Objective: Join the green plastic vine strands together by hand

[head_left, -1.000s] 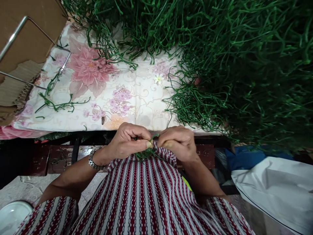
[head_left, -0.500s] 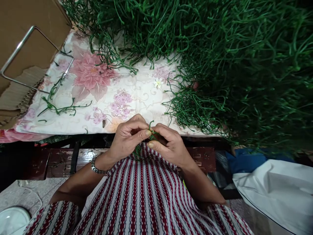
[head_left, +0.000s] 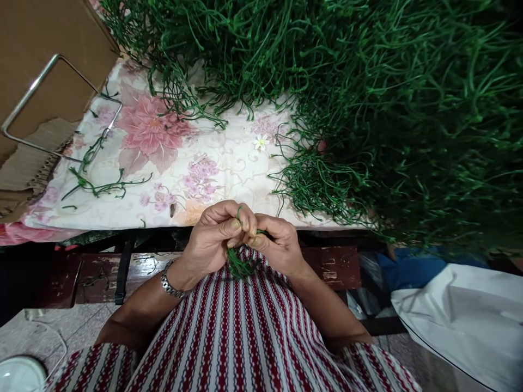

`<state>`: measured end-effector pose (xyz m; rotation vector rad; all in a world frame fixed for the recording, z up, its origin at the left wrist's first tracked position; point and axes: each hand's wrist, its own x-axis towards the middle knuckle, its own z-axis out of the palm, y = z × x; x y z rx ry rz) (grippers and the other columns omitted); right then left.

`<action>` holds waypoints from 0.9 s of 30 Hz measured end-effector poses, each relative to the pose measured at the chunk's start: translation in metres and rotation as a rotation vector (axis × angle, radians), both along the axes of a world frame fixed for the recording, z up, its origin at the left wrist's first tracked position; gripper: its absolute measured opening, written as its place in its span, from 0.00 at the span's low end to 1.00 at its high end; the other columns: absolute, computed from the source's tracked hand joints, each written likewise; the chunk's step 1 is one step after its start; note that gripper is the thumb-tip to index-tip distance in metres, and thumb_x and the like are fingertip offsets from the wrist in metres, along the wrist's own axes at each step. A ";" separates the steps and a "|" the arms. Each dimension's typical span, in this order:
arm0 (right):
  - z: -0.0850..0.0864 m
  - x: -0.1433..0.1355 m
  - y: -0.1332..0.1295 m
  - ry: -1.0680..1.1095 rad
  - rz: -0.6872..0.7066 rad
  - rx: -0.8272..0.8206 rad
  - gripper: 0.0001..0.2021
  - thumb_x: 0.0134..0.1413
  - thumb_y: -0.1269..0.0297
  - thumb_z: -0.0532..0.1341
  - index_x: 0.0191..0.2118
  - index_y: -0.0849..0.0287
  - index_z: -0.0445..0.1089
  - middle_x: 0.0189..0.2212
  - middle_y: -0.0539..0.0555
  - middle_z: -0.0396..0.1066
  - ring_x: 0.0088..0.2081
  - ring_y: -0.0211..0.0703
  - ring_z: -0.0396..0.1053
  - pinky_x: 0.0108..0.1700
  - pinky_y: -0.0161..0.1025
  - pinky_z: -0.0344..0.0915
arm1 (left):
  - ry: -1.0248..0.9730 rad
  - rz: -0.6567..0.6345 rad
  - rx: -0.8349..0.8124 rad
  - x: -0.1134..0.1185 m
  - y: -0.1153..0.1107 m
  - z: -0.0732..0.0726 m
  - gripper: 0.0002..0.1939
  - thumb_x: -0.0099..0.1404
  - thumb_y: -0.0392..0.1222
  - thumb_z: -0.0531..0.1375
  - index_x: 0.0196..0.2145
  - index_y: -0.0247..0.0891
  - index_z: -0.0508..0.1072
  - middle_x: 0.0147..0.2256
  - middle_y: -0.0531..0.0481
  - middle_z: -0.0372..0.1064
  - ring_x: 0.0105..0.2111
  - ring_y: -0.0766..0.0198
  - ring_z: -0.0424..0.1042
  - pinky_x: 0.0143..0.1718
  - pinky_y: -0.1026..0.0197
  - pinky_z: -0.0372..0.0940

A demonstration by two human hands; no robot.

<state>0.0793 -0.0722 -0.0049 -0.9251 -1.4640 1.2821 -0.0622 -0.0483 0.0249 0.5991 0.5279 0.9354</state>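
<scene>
My left hand (head_left: 218,234) is closed, thumb and forefinger pinching a thin green artificial plant stem (head_left: 240,265). Its branching lower part hangs beneath the fingers, in front of the striped clothing. Fingertips of my right hand (head_left: 278,242) meet those of the left and pinch the same greenery, a short bit of which shows between thumb and forefinger. The fingers hide the exact point of grip. Both hands are just off the table's near edge. Beyond them a large tangled heap of green stems (head_left: 327,71) covers the back and right of the table.
A floral cloth (head_left: 237,179) covers the table. At left lie a few loose stems (head_left: 100,188), a bent metal wire frame (head_left: 30,90) and a cardboard box (head_left: 53,32). A brown bench (head_left: 147,267) is below the edge, with white fabric (head_left: 466,316) at lower right.
My hands have drawn closer together, fingertips now touching, and sit slightly lower. More of the greenery shows hanging below my left hand.
</scene>
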 end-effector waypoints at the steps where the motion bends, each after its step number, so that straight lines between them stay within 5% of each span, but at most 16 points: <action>1: 0.001 0.000 0.002 0.012 0.015 0.024 0.14 0.54 0.54 0.57 0.26 0.61 0.64 0.20 0.48 0.60 0.23 0.33 0.59 0.27 0.32 0.58 | -0.001 -0.009 -0.011 0.000 0.000 0.000 0.07 0.55 0.39 0.62 0.24 0.33 0.70 0.24 0.52 0.66 0.15 0.79 0.53 0.18 0.72 0.49; 6: 0.012 0.010 0.011 -0.022 0.165 0.146 0.10 0.56 0.62 0.57 0.27 0.61 0.67 0.22 0.49 0.63 0.24 0.33 0.61 0.28 0.32 0.58 | 0.010 -0.048 -0.060 -0.004 0.007 0.003 0.10 0.55 0.41 0.62 0.22 0.33 0.66 0.18 0.55 0.59 0.15 0.77 0.50 0.16 0.71 0.46; 10: 0.023 0.026 0.014 -0.077 0.176 0.190 0.10 0.55 0.64 0.57 0.25 0.61 0.67 0.20 0.50 0.62 0.23 0.34 0.60 0.26 0.33 0.58 | 0.057 0.083 0.000 -0.010 0.017 0.005 0.08 0.56 0.40 0.62 0.25 0.35 0.67 0.16 0.58 0.56 0.14 0.76 0.50 0.17 0.70 0.51; 14: 0.034 0.032 0.012 -0.165 0.039 0.200 0.08 0.57 0.65 0.55 0.29 0.60 0.67 0.30 0.55 0.67 0.32 0.39 0.66 0.34 0.37 0.62 | 0.219 0.138 0.167 -0.011 0.024 0.008 0.06 0.56 0.37 0.61 0.24 0.34 0.69 0.27 0.50 0.67 0.21 0.73 0.61 0.22 0.68 0.58; 18: 0.039 0.026 0.011 -0.291 -0.190 0.105 0.07 0.60 0.67 0.51 0.36 0.58 0.65 0.24 0.48 0.64 0.23 0.32 0.61 0.28 0.32 0.59 | 0.282 0.305 0.231 -0.001 0.027 0.008 0.06 0.53 0.35 0.63 0.22 0.34 0.70 0.27 0.51 0.62 0.26 0.70 0.63 0.26 0.67 0.59; 23: 0.035 0.003 0.007 -0.515 -0.067 0.108 0.07 0.53 0.65 0.59 0.38 0.60 0.66 0.26 0.49 0.65 0.26 0.33 0.62 0.30 0.32 0.58 | 0.310 0.406 0.240 0.015 0.031 0.005 0.05 0.53 0.34 0.64 0.22 0.35 0.70 0.26 0.53 0.60 0.29 0.71 0.61 0.32 0.67 0.59; 27: 0.029 -0.001 0.005 -0.496 -0.165 0.158 0.02 0.54 0.68 0.57 0.31 0.59 0.64 0.23 0.47 0.62 0.25 0.32 0.60 0.29 0.31 0.57 | 0.311 0.369 0.251 0.015 0.030 0.005 0.03 0.54 0.37 0.63 0.26 0.36 0.72 0.29 0.53 0.63 0.30 0.71 0.62 0.34 0.67 0.60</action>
